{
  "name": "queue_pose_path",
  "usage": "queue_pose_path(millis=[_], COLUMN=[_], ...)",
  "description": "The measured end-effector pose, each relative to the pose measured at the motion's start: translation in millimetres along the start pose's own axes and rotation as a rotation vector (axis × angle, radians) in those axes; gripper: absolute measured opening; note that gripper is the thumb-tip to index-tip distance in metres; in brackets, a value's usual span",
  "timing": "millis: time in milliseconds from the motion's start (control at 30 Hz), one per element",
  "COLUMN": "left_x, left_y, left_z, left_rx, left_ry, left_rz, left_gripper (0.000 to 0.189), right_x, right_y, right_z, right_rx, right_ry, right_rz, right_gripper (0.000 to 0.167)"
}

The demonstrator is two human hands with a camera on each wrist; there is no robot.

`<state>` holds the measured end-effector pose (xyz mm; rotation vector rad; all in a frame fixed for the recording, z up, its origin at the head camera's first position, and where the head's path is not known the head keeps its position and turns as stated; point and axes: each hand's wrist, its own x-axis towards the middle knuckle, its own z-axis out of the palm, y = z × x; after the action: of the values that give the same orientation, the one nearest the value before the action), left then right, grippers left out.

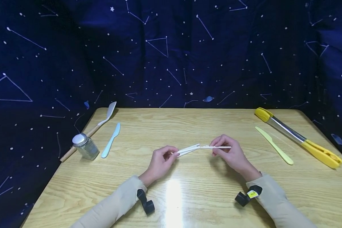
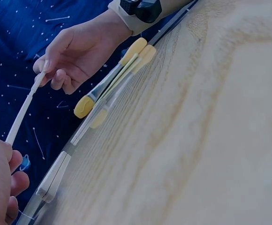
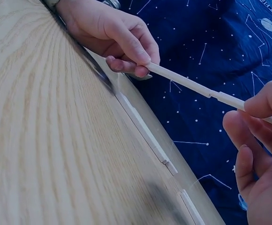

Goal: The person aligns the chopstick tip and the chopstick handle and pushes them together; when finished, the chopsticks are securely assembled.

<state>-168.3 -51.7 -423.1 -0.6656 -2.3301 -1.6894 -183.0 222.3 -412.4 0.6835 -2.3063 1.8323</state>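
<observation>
Both hands hold thin, pale, stick-like pieces in front of the person, above the table. My left hand (image 1: 159, 163) pinches the left end between thumb and fingers; in the head view two narrow strips run from it and meet near the middle. My right hand (image 1: 229, 155) pinches the white stick (image 1: 225, 147) farther right, and its tip sticks out past the fingers. The right wrist view shows the white stick (image 3: 185, 85) stretched between the hands, with a small step partway along. Whether it is one piece or several, I cannot tell.
At left lie a spatula (image 1: 93, 129) with a wooden handle and a light blue knife (image 1: 111, 141). A glass shaker (image 1: 88, 150) with a metal lid stands there. At right lie a yellow-green knife (image 1: 274, 145) and yellow-ended tongs (image 1: 287, 131). A starry dark cloth (image 1: 165, 79) hangs behind the table.
</observation>
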Motion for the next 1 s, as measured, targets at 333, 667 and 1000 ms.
queue_pose_path(millis=[333, 667, 1000], left_x=[-0.4, 0.2, 0.2], left_y=[2.8, -33.1, -36.5], left_z=[-1.2, 6.4, 3.6], left_rx=[0.015, 0.017, -0.004], left_ry=[-0.045, -0.062, -0.069], left_rz=[0.084, 0.099, 0.088], left_gripper=[0.008, 0.007, 0.007], right_x=[0.1, 0.7, 1.4], right_y=[-3.3, -2.6, -2.3], right_z=[-14.7, -19.0, -18.1], right_rx=[-0.102, -0.124, -0.070], right_ry=[-0.125, -0.153, -0.155], right_rz=[0.049, 0.030, 0.006], right_gripper=[0.015, 0.014, 0.013])
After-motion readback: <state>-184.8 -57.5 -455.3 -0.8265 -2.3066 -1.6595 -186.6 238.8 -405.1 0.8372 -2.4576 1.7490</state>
